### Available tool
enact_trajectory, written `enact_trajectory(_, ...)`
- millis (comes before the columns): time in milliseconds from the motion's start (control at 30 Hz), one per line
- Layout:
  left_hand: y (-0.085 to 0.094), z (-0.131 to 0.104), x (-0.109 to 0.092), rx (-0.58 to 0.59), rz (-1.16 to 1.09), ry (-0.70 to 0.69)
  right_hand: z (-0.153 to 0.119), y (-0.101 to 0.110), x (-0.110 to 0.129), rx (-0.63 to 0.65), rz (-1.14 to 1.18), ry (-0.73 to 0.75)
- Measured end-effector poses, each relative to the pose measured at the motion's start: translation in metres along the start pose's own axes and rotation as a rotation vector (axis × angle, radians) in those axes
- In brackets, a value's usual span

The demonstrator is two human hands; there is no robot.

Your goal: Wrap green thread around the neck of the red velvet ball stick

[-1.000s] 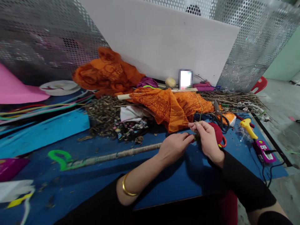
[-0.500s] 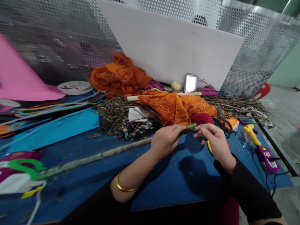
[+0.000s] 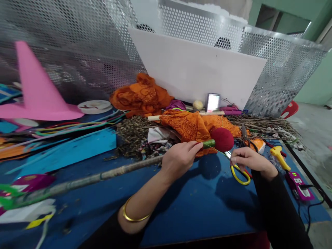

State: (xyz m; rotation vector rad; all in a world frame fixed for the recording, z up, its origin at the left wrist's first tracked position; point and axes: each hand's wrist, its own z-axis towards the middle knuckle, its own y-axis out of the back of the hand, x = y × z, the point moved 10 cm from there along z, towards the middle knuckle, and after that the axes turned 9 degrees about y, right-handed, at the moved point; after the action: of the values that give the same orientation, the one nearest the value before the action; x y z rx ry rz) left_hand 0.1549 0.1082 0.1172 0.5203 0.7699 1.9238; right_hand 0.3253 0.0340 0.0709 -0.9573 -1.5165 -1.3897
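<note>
My left hand (image 3: 178, 157) is closed around a long stick (image 3: 114, 174) wrapped in grey-green. Beyond my fingers, the stick's end is wound in green thread (image 3: 209, 143). At its tip is a red ball (image 3: 222, 139), raised above the table and casting a round shadow. A thin strand (image 3: 220, 152) stretches from the green winding to my right hand (image 3: 245, 159), whose fingers are pinched on it. Scissors with a yellow handle (image 3: 241, 178) lie just under my right hand, partly covered by it.
Orange cloth (image 3: 192, 122) and dry plant bits (image 3: 132, 133) lie behind my hands. Dark scissors (image 3: 245, 133), a yellow glue gun (image 3: 280, 157) and a purple power strip (image 3: 299, 186) are on the right. A pink cone hat (image 3: 41, 86) and blue sheet (image 3: 70, 148) are on the left.
My right hand has moved right, away from the green winding, drawing the strand out. The red ball and yellow-handled scissors show more fully. The camera view has tilted up and shifted left.
</note>
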Motion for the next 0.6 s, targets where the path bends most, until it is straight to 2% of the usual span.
enact_trajectory(67, -0.001, 0.001, 0.011, 0.023, -0.049, 0.083, -0.002, -0.01, 0.0, 0.109, 0.024, -0.009)
enact_trajectory(133, -0.003, 0.001, 0.017, 0.058, -0.096, 0.128, -0.003, -0.001, 0.004, 0.043, 0.092, 0.04)
enact_trajectory(267, -0.007, 0.003, 0.011, 0.187, -0.258, 0.075, -0.005, 0.055, 0.003, -0.423, 0.195, 0.2)
enact_trajectory(367, -0.007, 0.003, -0.003, 0.303, -0.504, 0.012, -0.006, 0.08, -0.013, -0.675, 0.14, 0.252)
enact_trajectory(433, -0.005, 0.003, -0.008, 0.358, -0.666, 0.024, -0.003, 0.084, -0.023, -0.764, 0.053, 0.243)
enact_trajectory(500, -0.003, 0.003, -0.007, 0.374, -0.782, 0.097, 0.002, 0.083, -0.027, -0.824, -0.034, 0.237)
enact_trajectory(600, -0.001, 0.003, 0.005, 0.359, -0.886, 0.281, 0.018, 0.065, -0.018, -0.794, -0.026, 0.294)
